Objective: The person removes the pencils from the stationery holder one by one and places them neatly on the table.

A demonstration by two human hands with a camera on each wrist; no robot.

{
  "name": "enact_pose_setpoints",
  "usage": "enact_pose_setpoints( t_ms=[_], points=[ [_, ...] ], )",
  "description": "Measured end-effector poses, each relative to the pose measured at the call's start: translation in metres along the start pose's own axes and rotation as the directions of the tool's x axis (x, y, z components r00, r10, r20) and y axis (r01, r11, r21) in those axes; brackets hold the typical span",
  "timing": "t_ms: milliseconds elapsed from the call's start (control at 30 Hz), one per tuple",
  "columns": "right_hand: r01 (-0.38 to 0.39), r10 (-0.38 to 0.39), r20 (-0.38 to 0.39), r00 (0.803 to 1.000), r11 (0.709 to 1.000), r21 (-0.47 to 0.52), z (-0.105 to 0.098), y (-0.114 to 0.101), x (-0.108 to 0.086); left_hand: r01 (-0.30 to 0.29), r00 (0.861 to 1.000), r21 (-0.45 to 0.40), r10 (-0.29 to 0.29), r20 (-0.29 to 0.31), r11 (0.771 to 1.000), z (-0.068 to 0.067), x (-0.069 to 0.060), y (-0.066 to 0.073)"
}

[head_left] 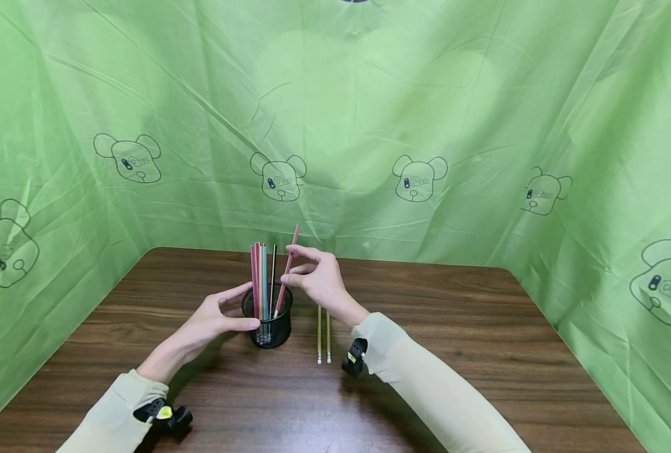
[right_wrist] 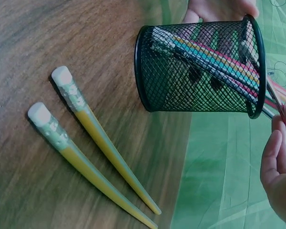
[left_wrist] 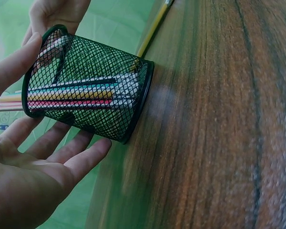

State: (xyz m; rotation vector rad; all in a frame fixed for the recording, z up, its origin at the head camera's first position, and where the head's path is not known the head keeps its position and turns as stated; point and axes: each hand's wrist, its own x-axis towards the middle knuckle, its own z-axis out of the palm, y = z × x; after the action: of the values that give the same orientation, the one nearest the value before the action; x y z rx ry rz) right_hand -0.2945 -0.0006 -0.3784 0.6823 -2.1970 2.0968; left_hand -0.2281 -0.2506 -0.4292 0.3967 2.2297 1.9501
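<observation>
A black mesh cup (head_left: pixel 271 333) stands upright on the table, holding several pencils (head_left: pixel 258 277) that lean to its left side, pink, blue and black among them. My left hand (head_left: pixel 207 321) curves round the cup's left side, thumb at the front of the rim, fingers behind. Between thumb and fingers, my right hand (head_left: pixel 321 283) pinches a pink pencil (head_left: pixel 295 234) at a tilt, its lower end inside the cup's mouth. The left wrist view shows the fingers of my left hand (left_wrist: pixel 33 171) spread along the mesh (left_wrist: pixel 100 62).
Two yellow pencils (right_wrist: pixel 112 148) with white erasers lie side by side on the wooden table (head_left: pixel 454 352), right of the cup, partly under my right forearm. Green cloth (head_left: pixel 346 113) with printed bear faces hangs behind and at both sides.
</observation>
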Motion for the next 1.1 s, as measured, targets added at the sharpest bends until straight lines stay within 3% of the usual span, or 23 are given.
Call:
enact_pose_setpoints(
  t_ms=[300, 667, 1100],
  points=[
    [-0.049, 0.050, -0.005, 0.999, 0.991, 0.123, -0.010, -0.011, 0.006, 0.009, 1.000, -0.003, -0.009, 0.000, 1.000, 0.000, 0.000, 0.001],
    [-0.053, 0.049, 0.031, 0.998, 0.992, 0.117, -0.024, -0.022, 0.007, 0.011, 1.000, -0.004, -0.011, -0.002, 1.000, 0.000, 0.000, 0.001],
    [-0.098, 0.090, 0.094, 0.991, 0.992, 0.076, -0.040, -0.016, -0.001, 0.023, 1.000, 0.002, -0.023, -0.007, 1.000, -0.001, -0.001, 0.000]
  ],
)
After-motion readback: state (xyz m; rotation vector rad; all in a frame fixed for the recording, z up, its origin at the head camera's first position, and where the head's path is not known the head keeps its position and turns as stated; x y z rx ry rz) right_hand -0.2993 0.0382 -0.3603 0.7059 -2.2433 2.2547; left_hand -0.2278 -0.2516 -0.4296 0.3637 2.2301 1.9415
